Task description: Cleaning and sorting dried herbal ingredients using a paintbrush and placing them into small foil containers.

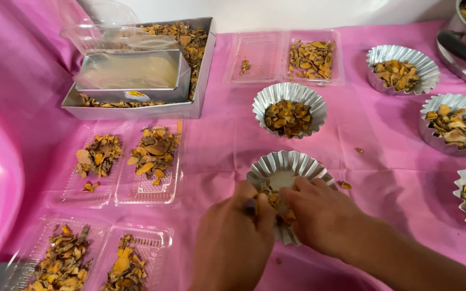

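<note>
Fingers of both your hands meet over the near side of a fluted foil cup (pixel 287 170), curled in and pinching at the dried orange-brown slices (pixel 272 195) inside it. Your left hand (pixel 233 237) is bunched with its fingertips pressed together on a few pieces; whether it has truly lifted any, you cannot tell. Your right hand (pixel 322 215) lies just beside it, fingers bent down into the cup and touching the slices, with no clear grip showing. The cup sits near the middle of the pink cloth (pixel 233 140), with much of its pale bottom bare.

Just beyond it stands a second foil cup (pixel 289 108) full of slices, and more filled cups (pixel 400 67) line the right. To the left lie clear plastic trays (pixel 125 161) holding the same slices, and at far left a metal tray (pixel 200 70) with a clear box in it.
</note>
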